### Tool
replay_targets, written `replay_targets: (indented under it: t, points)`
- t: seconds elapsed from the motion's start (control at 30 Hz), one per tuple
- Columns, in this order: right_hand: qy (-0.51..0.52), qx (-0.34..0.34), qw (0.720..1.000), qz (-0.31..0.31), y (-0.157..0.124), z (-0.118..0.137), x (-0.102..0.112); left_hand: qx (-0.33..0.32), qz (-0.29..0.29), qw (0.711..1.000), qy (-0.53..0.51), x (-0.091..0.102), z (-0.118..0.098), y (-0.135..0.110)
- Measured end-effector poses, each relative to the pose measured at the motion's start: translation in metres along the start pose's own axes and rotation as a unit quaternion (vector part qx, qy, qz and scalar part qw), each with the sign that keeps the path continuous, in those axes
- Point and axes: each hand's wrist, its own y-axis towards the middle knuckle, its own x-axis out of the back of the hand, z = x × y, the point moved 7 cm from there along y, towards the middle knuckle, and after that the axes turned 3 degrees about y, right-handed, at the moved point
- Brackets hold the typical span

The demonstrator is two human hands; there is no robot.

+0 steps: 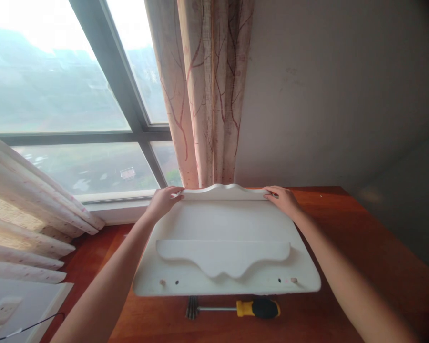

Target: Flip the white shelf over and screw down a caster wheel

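A white board with rounded corners lies on the wooden table. Along its far edge stands a white rail with a wavy top. My left hand grips the rail's left end between thumb and fingers. At the right end, my right hand pinches the same rail. A white scalloped piece is on the board nearer to me. Close to the board's near edge are a wooden dowel on the left, another dowel on the right, and two dark holes.
A yellow and black screwdriver lies before the board, beside several dark screws. The table meets a grey wall. A window, a patterned curtain and a wall socket surround it.
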Motion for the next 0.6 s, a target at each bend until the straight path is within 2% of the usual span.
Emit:
replay_targets:
  t: [0.6]
  points:
    - [-0.021, -0.021, 0.999, -0.029, -0.0079, -0.0063, -0.0072, -0.001, -0.004, 1.0, 0.026, 0.0002, -0.0062, -0.0028]
